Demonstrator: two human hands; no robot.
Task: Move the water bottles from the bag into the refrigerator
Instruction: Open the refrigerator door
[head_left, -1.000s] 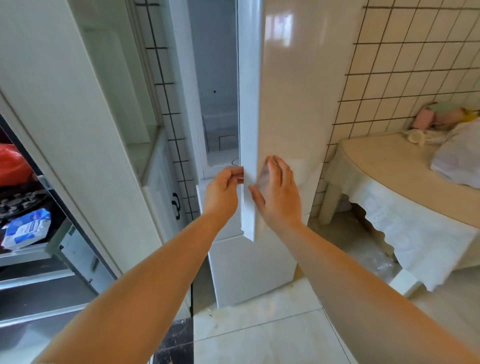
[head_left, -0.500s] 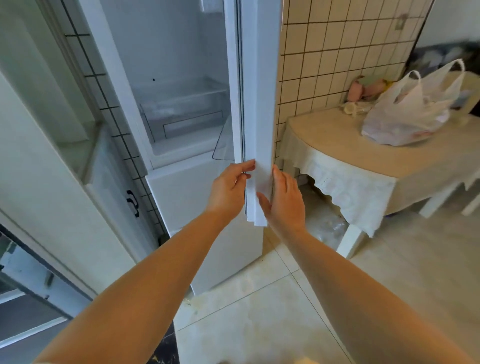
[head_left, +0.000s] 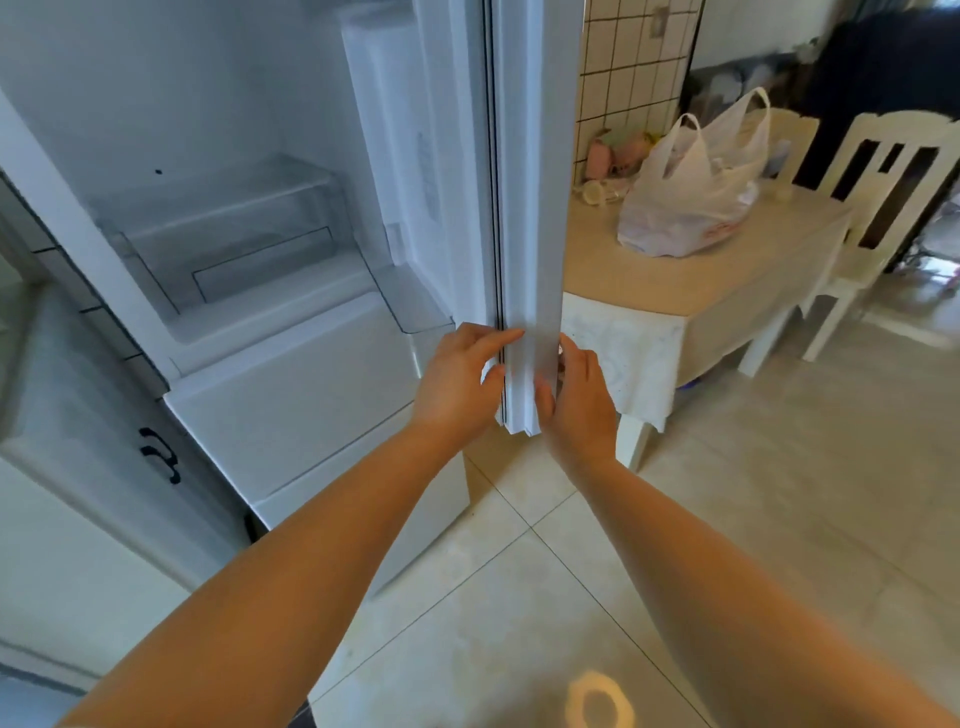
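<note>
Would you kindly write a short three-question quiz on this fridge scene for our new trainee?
1. True or false: the plastic bag lies inside the fridge.
2. Which hands hold the fridge door? A) left hand only B) right hand only C) both
3. Fill in: the bag rests on the ____.

Key: 1 false, it sits outside; 2 C; 3 table.

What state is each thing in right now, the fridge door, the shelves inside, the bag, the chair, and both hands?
Fridge door: swung open, seen edge-on.
Fridge shelves: nothing visible on them.
Plastic bag: on the table, full, handles standing up.
Chair: upright, beside the table.
Left hand: grip on the door's inner edge.
Right hand: grip on the door's outer edge.
</note>
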